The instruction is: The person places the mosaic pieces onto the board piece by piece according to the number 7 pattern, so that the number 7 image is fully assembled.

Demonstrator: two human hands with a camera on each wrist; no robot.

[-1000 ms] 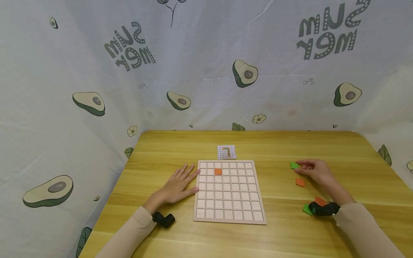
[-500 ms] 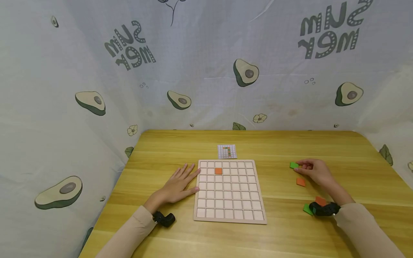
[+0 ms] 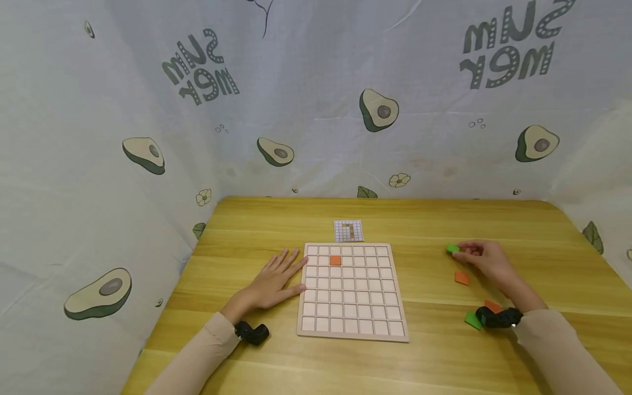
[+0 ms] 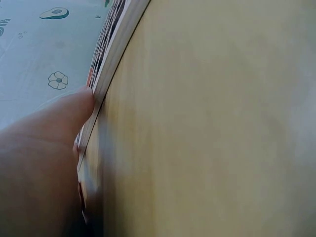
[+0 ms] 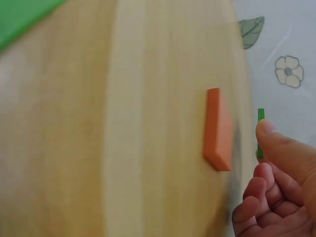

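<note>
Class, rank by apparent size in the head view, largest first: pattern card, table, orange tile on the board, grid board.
1. Table
2. Grid board
3. Pattern card
4. Orange tile on the board

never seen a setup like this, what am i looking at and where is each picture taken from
There is no machine here: a person works with two bare hands. The widest picture comes from a camera worn on the head; the other two come from small black wrist cameras.

On the wood-grain table lies a pale rectangular grid board with one flat square orange tile in a cell. A small printed grid card lies beyond it. The left hand rests, fingers spread, at the board's left edge. The right hand pinches a flat square green tile. Nearby lie a loose orange tile, a partly hidden orange tile and a second green tile.
</note>
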